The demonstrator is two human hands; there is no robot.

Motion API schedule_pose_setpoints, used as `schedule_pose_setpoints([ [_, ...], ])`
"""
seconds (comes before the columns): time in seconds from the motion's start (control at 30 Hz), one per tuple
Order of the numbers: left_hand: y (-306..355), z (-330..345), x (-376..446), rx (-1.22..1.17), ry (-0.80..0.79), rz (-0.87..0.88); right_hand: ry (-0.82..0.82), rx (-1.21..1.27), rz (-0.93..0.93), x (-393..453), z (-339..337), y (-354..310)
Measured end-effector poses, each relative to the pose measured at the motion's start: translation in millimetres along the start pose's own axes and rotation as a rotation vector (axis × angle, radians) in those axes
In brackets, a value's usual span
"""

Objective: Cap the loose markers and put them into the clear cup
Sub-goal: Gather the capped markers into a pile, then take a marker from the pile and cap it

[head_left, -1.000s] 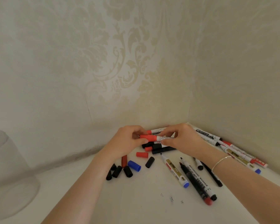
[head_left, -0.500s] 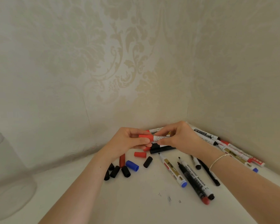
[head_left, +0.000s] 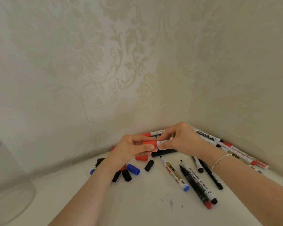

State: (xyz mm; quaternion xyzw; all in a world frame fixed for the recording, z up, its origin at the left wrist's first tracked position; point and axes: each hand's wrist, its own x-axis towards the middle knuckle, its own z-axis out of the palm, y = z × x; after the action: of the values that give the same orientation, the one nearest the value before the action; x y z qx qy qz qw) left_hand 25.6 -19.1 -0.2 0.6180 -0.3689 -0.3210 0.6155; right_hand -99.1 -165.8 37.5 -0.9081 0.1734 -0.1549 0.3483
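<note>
Above the white table I hold one marker between both hands. My left hand (head_left: pixel 131 148) grips its red cap (head_left: pixel 149 143); my right hand (head_left: pixel 180 139) pinches the white barrel (head_left: pixel 162 142). The cap sits on the barrel's end. Loose caps lie below my left wrist: a red cap (head_left: pixel 141 158), a blue cap (head_left: pixel 133 169) and several black caps (head_left: pixel 127 175). Uncapped markers (head_left: pixel 174 174) lie to the right, tips pointing away from me. The clear cup (head_left: pixel 5 181) stands at the far left edge, partly cut off.
More markers (head_left: pixel 207 136) lie along the right wall in the corner. A black marker (head_left: pixel 163 152) and a red-capped one (head_left: pixel 151 133) lie behind my hands. Wallpapered walls close the table at the back and right. Small ink specks (head_left: pixel 171 203) mark the tabletop.
Both hands stayed in place with the marker. The red cap has been pushed further onto the barrel, and my hands have drawn closer together.
</note>
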Motion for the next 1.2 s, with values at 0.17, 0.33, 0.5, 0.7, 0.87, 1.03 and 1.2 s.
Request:
schedule_pose_setpoints([
  [0.17,-6.7,6.0,8.8,0.255,-0.005,0.014,-0.043,0.002,0.022,-1.5,2.0,10.6],
  [0.33,-3.8,6.9,22.0,0.732,0.052,0.185,0.037,-0.04,0.02,-1.9,1.4,25.9],
  [0.5,-12.4,-2.0,40.8,1.057,0.302,0.272,0.138,-0.02,0.136,-2.1,-14.8,49.5],
  [0.7,-25.0,11.3,52.8,1.164,0.387,0.214,0.11,-0.025,0.246,-10.1,-15.7,64.4],
  [0.87,-32.5,24.5,60.0,1.223,0.446,0.199,0.084,-0.07,0.249,-16.5,-4.7,63.0],
  [1.03,-38.6,32.8,64.1,1.321,0.496,0.167,0.007,-0.158,0.212,-27.4,5.9,56.0],
  [1.2,-38.1,37.5,65.5,1.364,0.526,0.212,0.141,-0.317,0.302,-36.8,-18.5,69.2],
])
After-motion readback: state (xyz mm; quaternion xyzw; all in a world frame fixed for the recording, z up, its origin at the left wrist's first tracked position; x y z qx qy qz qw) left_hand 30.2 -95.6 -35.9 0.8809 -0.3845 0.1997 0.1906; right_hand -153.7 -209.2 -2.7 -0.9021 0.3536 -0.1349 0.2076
